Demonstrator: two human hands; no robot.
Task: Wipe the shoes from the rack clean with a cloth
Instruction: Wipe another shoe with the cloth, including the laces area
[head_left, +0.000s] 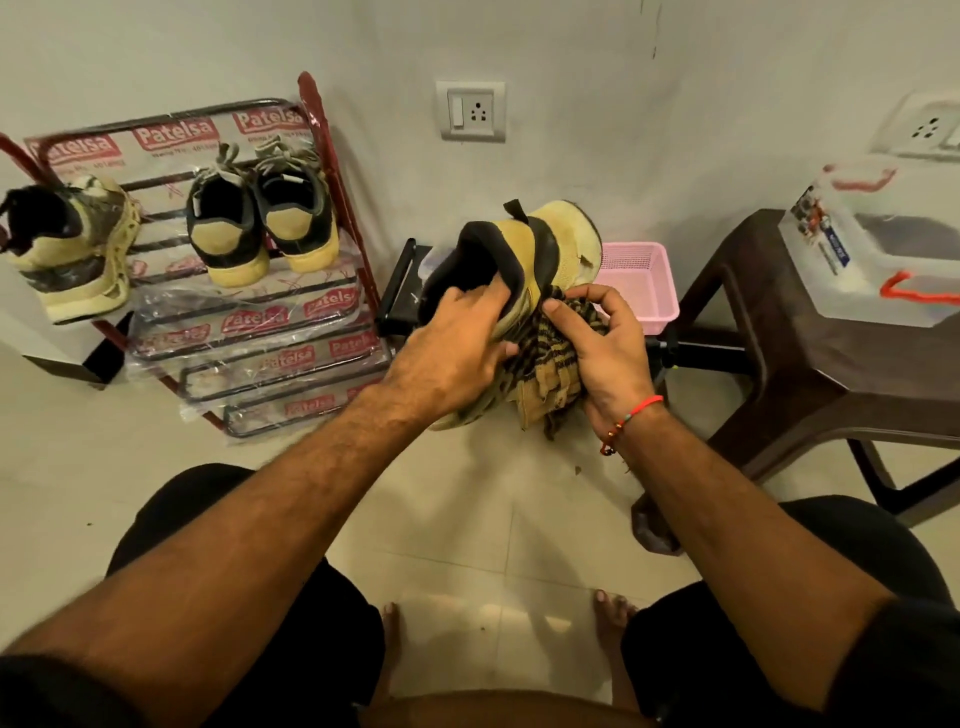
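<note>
A yellow and black shoe (550, 239) is held up in front of me, sole side away. My left hand (457, 353) grips it, fingers curled into its black opening. My right hand (608, 343) clutches a yellow and brown striped cloth (550, 374) bunched against the shoe's side. On the red metal shoe rack (322, 171) at the left stand a pair of dark and yellow shoes (260, 218). A single worn shoe (72, 249) sits at the rack's far left.
A pink plastic basket (649, 280) lies on the floor behind the held shoe. A dark brown plastic stool (810, 364) at the right carries a clear storage box (878, 249). A wall socket (470, 111) is straight ahead. My bare feet rest on pale floor tiles.
</note>
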